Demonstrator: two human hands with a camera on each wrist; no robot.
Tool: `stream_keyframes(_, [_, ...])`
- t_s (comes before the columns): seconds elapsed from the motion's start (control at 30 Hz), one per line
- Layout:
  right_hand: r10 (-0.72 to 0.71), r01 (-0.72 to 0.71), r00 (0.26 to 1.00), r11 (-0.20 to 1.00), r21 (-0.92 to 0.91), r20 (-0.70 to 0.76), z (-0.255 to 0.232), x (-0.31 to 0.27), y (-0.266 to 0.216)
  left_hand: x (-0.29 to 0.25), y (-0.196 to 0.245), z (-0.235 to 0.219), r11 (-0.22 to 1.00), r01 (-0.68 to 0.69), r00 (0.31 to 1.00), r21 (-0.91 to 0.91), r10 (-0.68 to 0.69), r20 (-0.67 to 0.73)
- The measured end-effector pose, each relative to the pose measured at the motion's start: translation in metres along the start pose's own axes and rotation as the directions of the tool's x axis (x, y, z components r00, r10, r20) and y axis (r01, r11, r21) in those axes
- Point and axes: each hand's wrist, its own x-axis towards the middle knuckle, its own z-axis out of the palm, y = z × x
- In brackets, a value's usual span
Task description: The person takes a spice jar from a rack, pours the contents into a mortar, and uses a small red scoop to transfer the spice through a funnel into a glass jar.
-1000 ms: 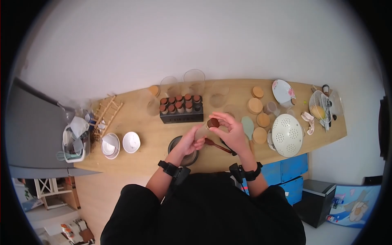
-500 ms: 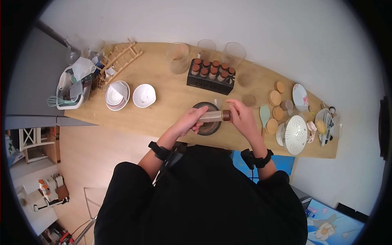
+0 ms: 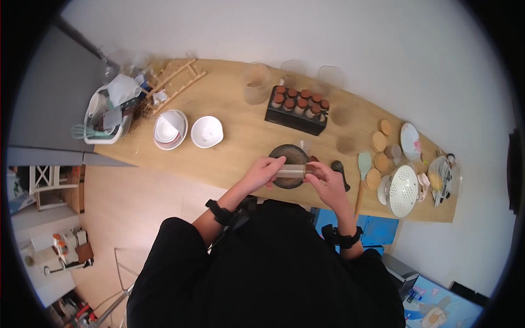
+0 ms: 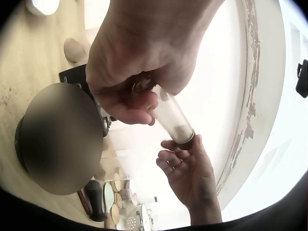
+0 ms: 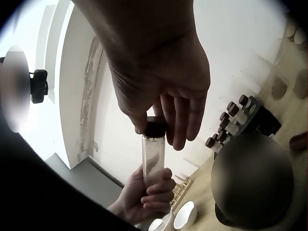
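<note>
A clear glass tube [image 3: 291, 171] with a brown cap [image 5: 155, 127] lies nearly level in the head view, above a dark round bowl [image 3: 284, 148]. My left hand [image 3: 263, 171] grips the tube's body, its fingers curled round the glass in the right wrist view. At the other end my right hand [image 3: 327, 182] pinches the cap between thumb and fingers. Dark specks cling inside the glass just below the cap. Behind the bowl stands a black rack [image 3: 294, 119] holding several similar tubes with brown caps.
White bowls [image 3: 207, 132] and a plastic bin of utensils [image 3: 87, 136] stand to the left. Wooden lids [image 3: 378, 141], a green spatula [image 3: 364, 164] and a white colander [image 3: 403, 191] are on the right. Clear glass jars [image 3: 256, 85] line the back edge.
The tube has gone from tilted up to nearly level and now lies over the bowl. Both hands moved with it, and the right stays at the cap. The head view has shifted.
</note>
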Motion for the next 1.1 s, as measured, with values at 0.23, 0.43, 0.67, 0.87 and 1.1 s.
stream_keyframes(0.23, [0.284, -0.243, 0.956, 0.91, 0.336, -0.079, 0.01, -0.003, 0.001, 0.008, 0.006, 0.011, 0.772, -0.369, 0.862, 0.517, 0.493, -0.12])
stream_keyframes(0.43, [0.544, -0.573, 0.817, 0.803, 0.164, 0.193, -0.013, 0.006, 0.019, 0.007, 0.008, 0.017, 0.788, -0.357, 0.88, 0.501, 0.463, -0.102])
stream_keyframes(0.67, [0.355, -0.333, 0.934, 0.833, 0.442, 0.034, -0.007, 0.003, 0.014, 0.017, 0.008, 0.019, 0.734, -0.404, 0.861, 0.546, 0.507, -0.045])
stream_keyframes(0.87, [0.077, -0.2, 0.935, 0.922, -0.331, -0.347, -0.066, 0.067, 0.051, 0.019, -0.022, -0.009, 0.796, -0.243, 0.893, 0.554, 0.407, -0.192])
stream_keyframes(1.1, [-0.197, -0.007, 0.93, 0.835, -0.55, -0.312, -0.066, 0.133, 0.087, -0.038, -0.051, -0.078, 0.9, 0.022, 0.912, 0.434, 0.16, -0.377])
